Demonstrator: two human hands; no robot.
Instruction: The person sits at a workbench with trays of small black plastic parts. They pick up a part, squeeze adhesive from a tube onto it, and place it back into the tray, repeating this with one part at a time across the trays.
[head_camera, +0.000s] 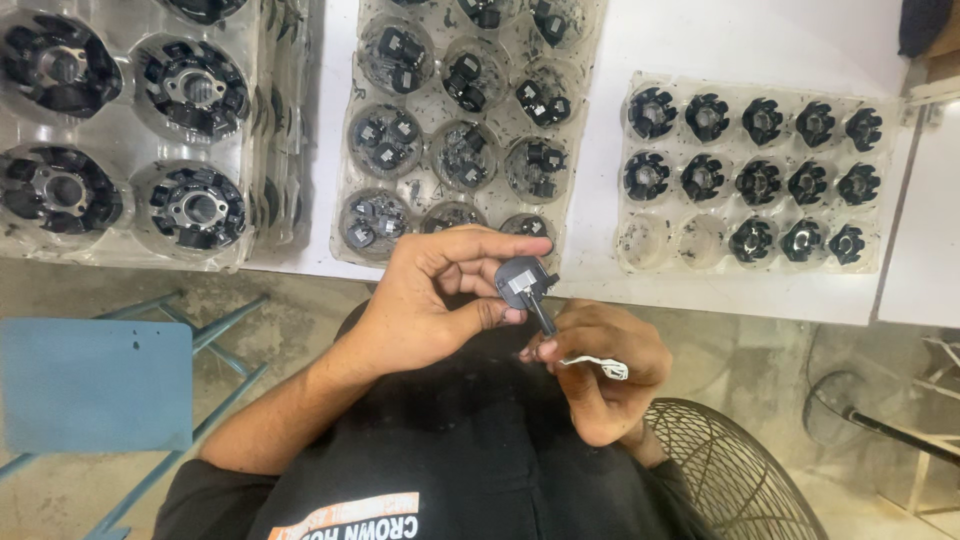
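My left hand (430, 300) pinches a small black plastic part (522, 281) between thumb and fingers, just below the table edge. My right hand (600, 370) grips a thin dark tool (543, 318) whose tip touches the underside of that part; a white cord or tie (600, 366) trails from the same hand. Both hands hover over my lap, in front of a clear tray (352, 170) of small black parts.
On the white table (650, 40) stand a clear tray (628, 250) of black star-shaped pieces at the right and a tray (250, 130) of large round black assemblies at the left. A blue stool (95, 385) is at lower left, a wire fan guard (740, 470) at lower right.
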